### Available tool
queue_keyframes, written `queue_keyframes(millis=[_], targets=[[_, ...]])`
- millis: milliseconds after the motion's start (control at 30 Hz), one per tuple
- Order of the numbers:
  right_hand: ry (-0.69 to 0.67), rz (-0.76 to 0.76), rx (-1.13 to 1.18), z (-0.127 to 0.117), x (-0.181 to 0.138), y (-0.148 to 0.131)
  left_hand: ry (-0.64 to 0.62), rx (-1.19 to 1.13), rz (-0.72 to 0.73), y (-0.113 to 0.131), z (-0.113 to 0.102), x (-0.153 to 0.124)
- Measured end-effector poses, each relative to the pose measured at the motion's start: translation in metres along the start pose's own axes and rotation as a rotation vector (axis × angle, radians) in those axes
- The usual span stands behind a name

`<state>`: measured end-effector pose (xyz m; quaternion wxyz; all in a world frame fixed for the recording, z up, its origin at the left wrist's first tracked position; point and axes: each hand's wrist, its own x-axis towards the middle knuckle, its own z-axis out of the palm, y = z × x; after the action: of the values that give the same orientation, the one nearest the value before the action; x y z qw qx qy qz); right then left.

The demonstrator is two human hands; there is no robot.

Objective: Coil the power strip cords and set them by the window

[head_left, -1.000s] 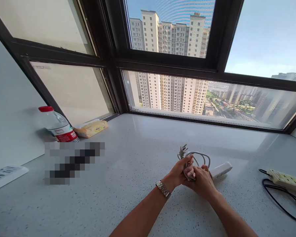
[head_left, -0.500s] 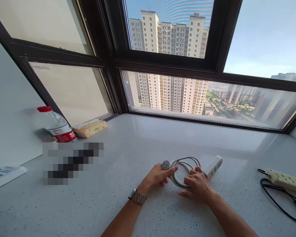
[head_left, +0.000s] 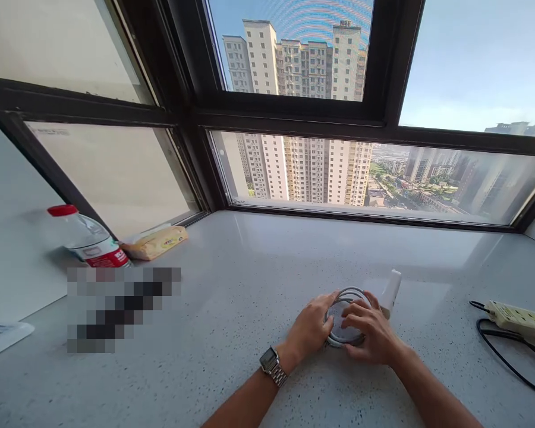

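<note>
A grey-white power cord (head_left: 350,291) is looped in a round coil on the speckled countertop. My left hand (head_left: 311,324) is closed around the coil's left side, thumb on the inside. On the opposite side, my right hand (head_left: 371,330) grips the coil with its fingers curled over the loops. Just beyond the right hand lies the white power strip (head_left: 391,291), seen on its plain narrow side; its near end is partly hidden by the hand. The plug is out of sight, behind or under the left hand.
At right is a cream power strip (head_left: 519,318) with a black cable (head_left: 502,356). To the left are a red-capped bottle (head_left: 91,238), a yellow tissue pack (head_left: 156,242) and a white labelled object (head_left: 4,339). A blurred patch covers something nearby. Windows border the countertop (head_left: 232,368).
My left hand has moved right and wrapped round the coil, covering the plug. The coil is tighter and rounder. The white strip has rolled, so its sockets no longer show.
</note>
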<state>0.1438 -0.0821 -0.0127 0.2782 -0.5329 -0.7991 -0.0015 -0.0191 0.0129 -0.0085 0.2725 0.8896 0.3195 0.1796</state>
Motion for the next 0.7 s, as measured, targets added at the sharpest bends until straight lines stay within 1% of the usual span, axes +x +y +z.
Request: queue_keyframes(millis=[100, 167, 267, 367, 433, 533, 633, 700], targets=[[0.128, 0.126, -0.117, 0.006, -0.002, -0.010, 0.081, 0.068, -0.084, 0.010, 0.016, 0.015], [0.142, 0.196, -0.161, 0.015, -0.003, -0.018, 0.139, 0.051, -0.076, 0.012, 0.024, 0.022], [0.070, 0.231, -0.174, 0.025, -0.004, -0.022, 0.237, -0.095, -0.020, 0.006, 0.029, 0.025], [-0.034, 0.248, -0.183, 0.025, -0.003, -0.016, 0.342, -0.232, 0.078, -0.001, 0.025, 0.022], [-0.064, 0.243, -0.198, 0.021, -0.003, -0.010, 0.428, -0.238, 0.130, -0.001, 0.020, 0.019], [-0.057, 0.181, -0.215, 0.012, -0.004, 0.005, 0.523, -0.174, 0.159, 0.004, 0.014, 0.014], [-0.057, 0.139, -0.227, 0.000, -0.008, 0.032, 0.536, -0.121, 0.169, 0.009, 0.014, 0.013], [-0.061, 0.156, -0.241, -0.011, -0.012, 0.058, 0.512, -0.109, 0.168, 0.010, 0.017, 0.013]])
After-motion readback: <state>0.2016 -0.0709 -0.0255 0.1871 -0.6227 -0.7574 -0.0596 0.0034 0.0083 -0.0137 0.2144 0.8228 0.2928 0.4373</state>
